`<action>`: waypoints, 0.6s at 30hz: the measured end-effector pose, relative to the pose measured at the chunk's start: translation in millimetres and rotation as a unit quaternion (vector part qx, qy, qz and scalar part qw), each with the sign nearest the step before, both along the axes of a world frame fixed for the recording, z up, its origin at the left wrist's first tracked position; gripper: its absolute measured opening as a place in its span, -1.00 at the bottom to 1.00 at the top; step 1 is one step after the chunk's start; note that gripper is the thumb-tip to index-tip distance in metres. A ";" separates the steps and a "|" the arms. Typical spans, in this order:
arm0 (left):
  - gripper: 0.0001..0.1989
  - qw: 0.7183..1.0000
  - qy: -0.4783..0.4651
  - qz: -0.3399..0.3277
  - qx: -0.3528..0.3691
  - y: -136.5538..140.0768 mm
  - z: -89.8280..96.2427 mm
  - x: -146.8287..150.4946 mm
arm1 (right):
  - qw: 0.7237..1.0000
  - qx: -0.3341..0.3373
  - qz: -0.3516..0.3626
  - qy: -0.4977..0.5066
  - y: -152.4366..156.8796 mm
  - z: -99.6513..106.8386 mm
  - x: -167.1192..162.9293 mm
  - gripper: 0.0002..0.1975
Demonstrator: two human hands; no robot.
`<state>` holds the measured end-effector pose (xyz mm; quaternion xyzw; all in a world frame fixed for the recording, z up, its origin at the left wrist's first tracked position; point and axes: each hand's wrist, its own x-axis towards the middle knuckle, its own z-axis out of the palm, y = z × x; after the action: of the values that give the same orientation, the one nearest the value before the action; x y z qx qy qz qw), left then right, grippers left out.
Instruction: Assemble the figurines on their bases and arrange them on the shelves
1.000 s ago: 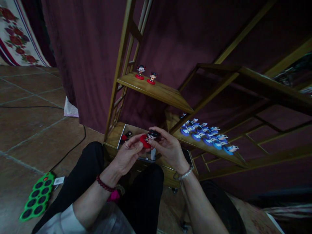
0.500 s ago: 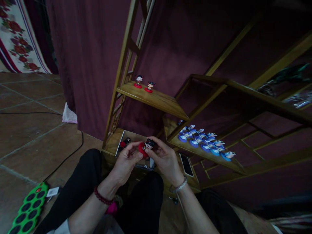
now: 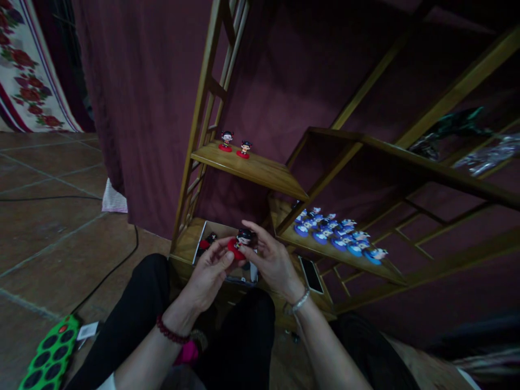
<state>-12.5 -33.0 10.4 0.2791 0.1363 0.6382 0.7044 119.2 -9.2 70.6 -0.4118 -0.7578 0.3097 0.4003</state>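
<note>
Between my two hands is a small cartoon figurine (image 3: 242, 238) with dark hair and a round red base. My left hand (image 3: 211, 268) pinches the red base between thumb and fingers. From the other side my right hand (image 3: 274, 260) grips the figurine's body, its index finger raised beside the head. Just beneath the hands stands an open box (image 3: 203, 235) on the lowest shelf, with a dark and red piece (image 3: 208, 241) inside; my hands hide much of it. Two similar figurines, a first one (image 3: 226, 141) and a second one (image 3: 244, 149), stand on the shelf above.
Several blue-based figurines (image 3: 339, 234) fill the shelf (image 3: 390, 275) at the right. A phone (image 3: 311, 274) lies on the low wooden surface. A green power strip (image 3: 51, 355) and its black cable (image 3: 106, 267) are on the tiled floor. A purple curtain (image 3: 142, 119) hangs behind.
The view has shifted slightly. Both hands keep hold of the figurine, which now appears a little more upright; the right index finger is more extended.
</note>
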 end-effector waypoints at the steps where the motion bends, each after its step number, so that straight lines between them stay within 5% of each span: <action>1: -0.73 1.000 -0.002 -0.004 0.002 -0.2 1.7 -0.5 | 1.000 -0.009 0.009 0.018 0.1 1.4 0.1 -0.50; 18: -0.73 0.999 0.009 -0.035 0.016 5.6 21.1 -1.9 | 0.996 -0.047 0.045 0.058 4.3 20.0 4.8 -0.45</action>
<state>-14.4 -27.4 31.5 0.3008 0.1229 0.6129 0.7202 124.0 -4.9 90.6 -0.3773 -0.7353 0.3862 0.4096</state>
